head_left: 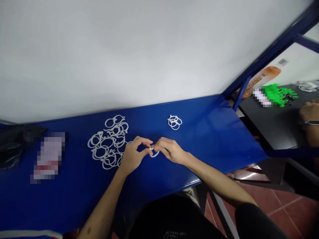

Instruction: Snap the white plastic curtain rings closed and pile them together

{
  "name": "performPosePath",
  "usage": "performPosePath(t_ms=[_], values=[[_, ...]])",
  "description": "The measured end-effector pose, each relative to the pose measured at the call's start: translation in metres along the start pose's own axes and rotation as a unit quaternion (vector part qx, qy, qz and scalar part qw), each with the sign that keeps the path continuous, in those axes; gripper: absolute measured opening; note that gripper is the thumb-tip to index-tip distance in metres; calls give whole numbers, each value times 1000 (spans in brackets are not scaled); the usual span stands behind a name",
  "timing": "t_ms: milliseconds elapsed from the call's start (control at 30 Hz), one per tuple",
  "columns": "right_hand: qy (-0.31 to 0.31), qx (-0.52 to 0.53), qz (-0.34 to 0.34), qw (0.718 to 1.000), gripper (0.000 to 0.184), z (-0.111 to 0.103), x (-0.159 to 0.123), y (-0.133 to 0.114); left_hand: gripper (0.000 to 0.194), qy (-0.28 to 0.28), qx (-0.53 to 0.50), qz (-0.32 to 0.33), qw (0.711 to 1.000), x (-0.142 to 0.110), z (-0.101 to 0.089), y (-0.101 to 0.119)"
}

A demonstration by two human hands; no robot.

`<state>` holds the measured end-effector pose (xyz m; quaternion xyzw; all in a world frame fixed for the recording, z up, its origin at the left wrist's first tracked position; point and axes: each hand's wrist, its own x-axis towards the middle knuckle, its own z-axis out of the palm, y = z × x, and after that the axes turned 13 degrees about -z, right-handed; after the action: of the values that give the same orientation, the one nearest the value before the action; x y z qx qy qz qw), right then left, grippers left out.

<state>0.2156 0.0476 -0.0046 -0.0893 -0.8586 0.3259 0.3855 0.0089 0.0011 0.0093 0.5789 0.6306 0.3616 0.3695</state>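
Observation:
A white plastic ring [155,154] is pinched between my two hands, just above the blue table. My left hand [134,154] is closed on its left side with thumb and forefinger. From the other side, the fingertips of my right hand [171,150] grip the same ring near its top. My fingers hide part of it. A spread pile of white rings [106,142], each with a small tab, lies to the left, partly behind my left hand. Beyond my right hand sits a small cluster of similar rings [174,122].
The blue table [211,132] meets a white wall [149,49]. At the left lie a blurred packet [50,156] and a black plastic bag [15,146]. Right of a blue frame post [241,93], a black table [269,122] bears green pieces [279,94], a bottle [265,76] and another person's hand [309,111].

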Motion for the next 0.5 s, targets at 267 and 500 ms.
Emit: performPosePath(t_ms=[267,500], values=[[-50,-46,-21,997,25,-7,3,-4,14,35,79,67,994,1,0,0],[138,-224,137,955,19,-69,16,41,31,247,276,57,927,15,-18,-24]])
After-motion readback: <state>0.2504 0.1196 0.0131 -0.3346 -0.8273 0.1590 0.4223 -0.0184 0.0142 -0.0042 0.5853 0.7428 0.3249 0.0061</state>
